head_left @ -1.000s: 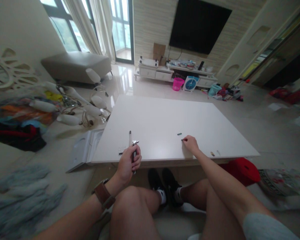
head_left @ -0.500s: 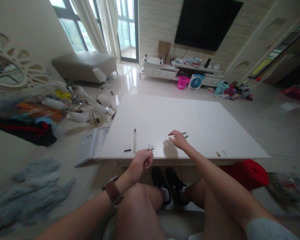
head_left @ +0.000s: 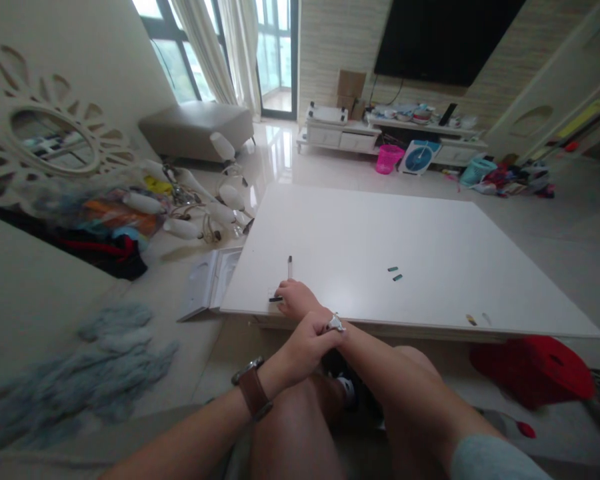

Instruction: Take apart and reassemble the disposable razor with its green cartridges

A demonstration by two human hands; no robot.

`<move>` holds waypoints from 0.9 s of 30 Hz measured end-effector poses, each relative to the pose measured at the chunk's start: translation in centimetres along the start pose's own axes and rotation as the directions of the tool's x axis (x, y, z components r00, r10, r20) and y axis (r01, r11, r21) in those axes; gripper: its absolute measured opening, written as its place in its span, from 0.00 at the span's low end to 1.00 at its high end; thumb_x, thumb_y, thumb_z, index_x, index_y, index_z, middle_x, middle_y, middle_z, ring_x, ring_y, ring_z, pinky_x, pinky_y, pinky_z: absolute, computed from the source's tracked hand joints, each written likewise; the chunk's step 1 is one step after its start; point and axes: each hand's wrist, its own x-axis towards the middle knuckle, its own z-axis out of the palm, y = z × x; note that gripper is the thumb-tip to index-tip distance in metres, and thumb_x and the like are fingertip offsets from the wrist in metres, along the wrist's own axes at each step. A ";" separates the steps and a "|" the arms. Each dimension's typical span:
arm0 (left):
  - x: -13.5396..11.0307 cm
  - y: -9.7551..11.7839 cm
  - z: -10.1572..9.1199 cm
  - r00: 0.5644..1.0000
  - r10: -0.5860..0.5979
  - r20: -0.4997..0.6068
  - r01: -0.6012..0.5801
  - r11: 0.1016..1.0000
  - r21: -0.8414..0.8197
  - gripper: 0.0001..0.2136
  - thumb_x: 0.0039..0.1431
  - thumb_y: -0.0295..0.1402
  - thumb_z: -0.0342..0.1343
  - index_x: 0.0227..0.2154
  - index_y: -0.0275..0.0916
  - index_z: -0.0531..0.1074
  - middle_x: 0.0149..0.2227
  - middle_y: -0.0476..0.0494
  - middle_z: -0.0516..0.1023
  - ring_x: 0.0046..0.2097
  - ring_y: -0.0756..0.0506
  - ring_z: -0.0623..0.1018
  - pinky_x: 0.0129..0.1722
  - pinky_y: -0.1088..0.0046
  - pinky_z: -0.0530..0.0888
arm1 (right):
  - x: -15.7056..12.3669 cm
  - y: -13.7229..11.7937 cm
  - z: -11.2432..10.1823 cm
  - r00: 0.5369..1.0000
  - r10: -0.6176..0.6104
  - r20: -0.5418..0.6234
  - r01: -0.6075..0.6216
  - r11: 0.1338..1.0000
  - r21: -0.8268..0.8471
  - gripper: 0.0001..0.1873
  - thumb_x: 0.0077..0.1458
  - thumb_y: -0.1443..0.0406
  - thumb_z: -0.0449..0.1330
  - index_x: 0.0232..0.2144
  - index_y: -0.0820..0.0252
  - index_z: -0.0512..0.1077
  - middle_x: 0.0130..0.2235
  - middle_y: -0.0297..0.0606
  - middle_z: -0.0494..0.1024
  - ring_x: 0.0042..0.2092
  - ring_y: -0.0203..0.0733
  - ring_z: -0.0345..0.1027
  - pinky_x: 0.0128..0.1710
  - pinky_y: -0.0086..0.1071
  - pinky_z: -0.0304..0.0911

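My left hand [head_left: 313,339] is closed on a small silver metal piece [head_left: 335,323], whose exact kind I cannot make out. It is held just above my right forearm, near the table's front edge. Crossing beyond it to the left, my right hand [head_left: 297,298] hovers low over the table with its fingers apart. Its fingertips reach a small clear case with a black strip [head_left: 275,300]; whether they touch it is unclear. Just behind, a slim pen-like tool [head_left: 290,263] with a dark tip is partly covered by the hand. Two small green-and-dark strips [head_left: 395,273] lie farther right.
The white table [head_left: 370,227] spans the middle. Near its front right lie a small brown-black piece [head_left: 471,320] and a clear bit. An open white box [head_left: 213,283] and a lamp with several white shades [head_left: 223,212] are at left; a red roll [head_left: 540,370] sits right.
My right hand has swung left from beside the green strips to the clear case, crossing in front of my left hand. My left hand keeps the silver piece. The view has shifted.
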 end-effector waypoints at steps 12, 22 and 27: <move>-0.3 0.4 0.3 0.999 -0.042 0.019 0.043 0.995 -0.085 0.18 0.56 0.42 0.57 0.19 0.39 0.59 0.21 0.54 0.55 0.26 0.52 0.56 0.27 0.72 0.54 | 1.7 -0.3 2.6 0.994 0.106 -0.019 -0.107 0.994 -0.020 0.11 0.62 0.71 0.54 0.40 0.64 0.77 0.43 0.46 0.75 0.45 0.43 0.66 0.44 0.32 0.62; -0.4 0.3 0.3 0.999 -0.045 0.015 0.046 0.995 -0.090 0.17 0.57 0.41 0.56 0.19 0.38 0.60 0.22 0.54 0.56 0.26 0.52 0.57 0.28 0.72 0.55 | 1.7 -0.8 1.6 0.982 0.190 0.012 -0.190 0.982 0.000 0.10 0.62 0.71 0.55 0.35 0.66 0.78 0.43 0.49 0.76 0.48 0.45 0.68 0.46 0.32 0.64; -0.4 0.6 0.4 0.999 -0.013 0.034 0.016 0.995 -0.096 0.17 0.57 0.39 0.56 0.18 0.38 0.58 0.21 0.54 0.55 0.26 0.52 0.56 0.28 0.72 0.55 | 2.0 -0.7 1.5 0.963 0.269 0.032 -0.270 0.962 0.031 0.09 0.59 0.71 0.58 0.37 0.66 0.78 0.41 0.49 0.79 0.45 0.44 0.73 0.44 0.31 0.65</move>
